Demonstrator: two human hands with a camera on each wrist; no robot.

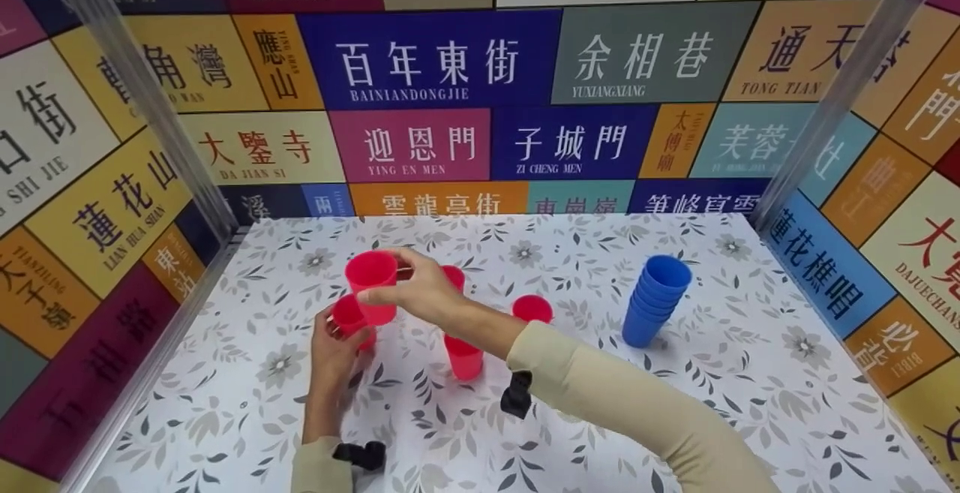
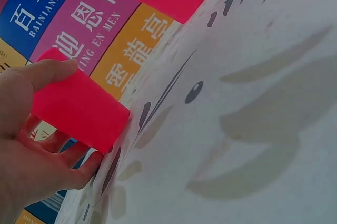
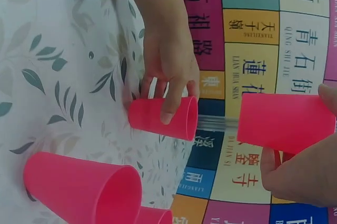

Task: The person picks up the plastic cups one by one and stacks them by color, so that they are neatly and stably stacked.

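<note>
To the left of the left hand [image 1: 335, 349], patterned tabletop [image 1: 217, 373] spreads towards its side edge. That hand's fingers and thumb wrap the lower red cup [image 2: 79, 108], upright, mouth upward. Just above it, apart, the right hand [image 1: 426, 287] grips the raised red cup [image 1: 369, 272], its long axis near vertical, mouth upward too. Right of both grips stand other red cups [image 1: 466, 362], partly behind the forearm; farther right, with room between, rises an upright blue cup stack [image 1: 651, 304].
</note>
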